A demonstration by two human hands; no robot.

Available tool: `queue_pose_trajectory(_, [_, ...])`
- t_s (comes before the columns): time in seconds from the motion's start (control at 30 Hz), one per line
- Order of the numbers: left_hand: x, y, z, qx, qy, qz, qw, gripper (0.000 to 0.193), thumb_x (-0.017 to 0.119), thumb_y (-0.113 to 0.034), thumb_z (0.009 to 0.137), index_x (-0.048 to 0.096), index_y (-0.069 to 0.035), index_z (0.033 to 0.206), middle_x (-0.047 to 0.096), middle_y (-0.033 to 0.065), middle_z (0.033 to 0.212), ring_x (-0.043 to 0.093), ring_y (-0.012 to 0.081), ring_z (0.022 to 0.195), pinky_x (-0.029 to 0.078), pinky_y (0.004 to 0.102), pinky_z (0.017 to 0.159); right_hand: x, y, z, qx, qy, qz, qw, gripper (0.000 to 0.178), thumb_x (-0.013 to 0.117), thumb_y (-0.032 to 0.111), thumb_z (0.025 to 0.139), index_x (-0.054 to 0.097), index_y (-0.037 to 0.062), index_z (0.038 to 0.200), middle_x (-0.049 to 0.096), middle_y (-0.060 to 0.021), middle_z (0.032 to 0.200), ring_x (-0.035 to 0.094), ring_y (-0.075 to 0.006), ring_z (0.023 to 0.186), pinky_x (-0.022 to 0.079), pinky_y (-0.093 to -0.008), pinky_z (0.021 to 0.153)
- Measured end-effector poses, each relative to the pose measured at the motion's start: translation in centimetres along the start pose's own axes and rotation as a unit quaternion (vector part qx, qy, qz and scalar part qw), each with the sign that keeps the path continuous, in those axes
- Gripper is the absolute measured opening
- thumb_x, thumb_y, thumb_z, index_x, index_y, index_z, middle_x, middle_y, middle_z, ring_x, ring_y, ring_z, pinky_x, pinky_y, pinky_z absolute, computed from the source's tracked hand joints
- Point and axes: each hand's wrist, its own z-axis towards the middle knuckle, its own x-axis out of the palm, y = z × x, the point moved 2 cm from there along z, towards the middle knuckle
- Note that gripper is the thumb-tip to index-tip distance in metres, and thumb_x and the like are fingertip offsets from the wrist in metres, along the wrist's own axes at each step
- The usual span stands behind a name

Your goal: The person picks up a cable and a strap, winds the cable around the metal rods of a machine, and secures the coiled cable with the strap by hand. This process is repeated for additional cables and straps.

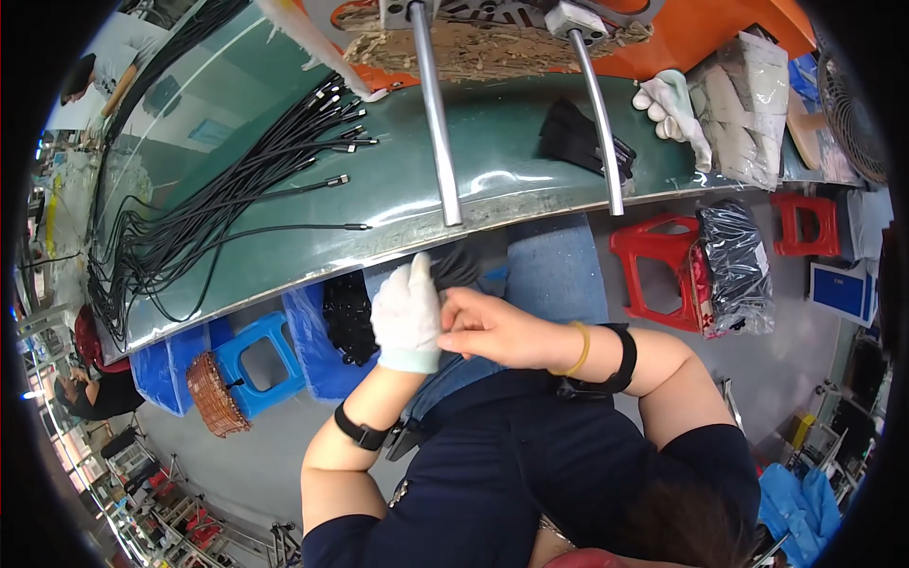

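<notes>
My left hand [407, 317] wears a white glove with a pale green cuff and is held up in front of the table's near edge. Its fingers are stretched out, and I see nothing in them. My bare right hand [478, 327] is beside it with curled fingers. The right thumb and forefinger close on the side of the white glove [409, 333], near the cuff. Below the table edge, dark grey material [457, 267] shows behind my hands.
Black cables [218, 189] lie bundled on the green-topped table [398, 194]. Two metal rods [436, 123] reach down from an orange machine [701, 33]. A spare white glove [677, 109] and black gloves [578, 137] lie at right. Blue [260, 364] and red stools [653, 270] stand below.
</notes>
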Motion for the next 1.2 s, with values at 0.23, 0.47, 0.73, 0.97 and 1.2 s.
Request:
queue_pose_trajectory(0.23, [-0.3,10.5,-9.4,-0.11,0.12,0.197,0.967,0.043,0.059,-0.011,0.071,0.049,-0.008,0.113,0.055,0.0127,0.082,0.057,0.0318,0.073,0.047,0.0401,0.061,-7.7,7.9,-2.2,-0.102,0.092,-0.142,0.98,0.016,0.057,0.006,0.083,0.064,0.0008,0.097,0.056,-0.0066,0.076,0.051,-0.0132,0.066,0.042,-0.0257,0.063])
queue_pose_trajectory(0.47, [-1.2,9.1,-8.1,-0.028,0.223,0.112,0.968,0.034,0.061,-0.014,0.073,0.055,-0.008,0.106,0.058,0.0116,0.088,0.058,0.0317,0.077,0.047,0.0392,0.068,-14.3,11.1,0.2,-0.296,-0.207,-0.524,0.771,0.023,0.059,-0.004,0.073,0.063,0.0027,0.095,0.051,-0.009,0.079,0.052,-0.0213,0.07,0.041,-0.0285,0.062])
queue_pose_trajectory(0.73, [-4.6,-5.4,6.9,0.266,0.01,-0.223,0.938,0.019,0.064,-0.015,0.072,0.059,-0.008,0.089,0.057,0.0065,0.081,0.056,0.0248,0.07,0.044,0.0353,0.063,-14.8,10.5,3.4,-0.285,-0.113,-0.594,0.744,0.026,0.061,-0.004,0.07,0.063,0.0048,0.095,0.048,-0.0101,0.088,0.052,-0.0231,0.078,0.044,-0.0303,0.069])
queue_pose_trajectory(0.97, [-0.4,-10.5,13.2,0.251,-0.082,-0.118,0.957,0.023,0.061,-0.021,0.072,0.06,-0.012,0.093,0.055,0.0039,0.089,0.056,0.0213,0.074,0.043,0.0345,0.066,-16.5,10.1,3.0,-0.291,-0.168,-0.489,0.805,0.022,0.063,-0.005,0.069,0.062,0.001,0.091,0.056,-0.0103,0.087,0.057,-0.0212,0.074,0.047,-0.0261,0.065])
queue_pose_trajectory(1.2, [0.6,-11.0,13.1,0.244,-0.008,-0.093,0.965,0.036,0.06,-0.021,0.072,0.059,-0.009,0.106,0.055,0.0073,0.105,0.057,0.0248,0.086,0.043,0.0369,0.073,-18.4,9.4,1.4,-0.25,-0.242,-0.397,0.85,0.012,0.063,-0.008,0.072,0.059,-0.0035,0.083,0.061,-0.0087,0.088,0.058,-0.0141,0.073,0.048,-0.0218,0.065])
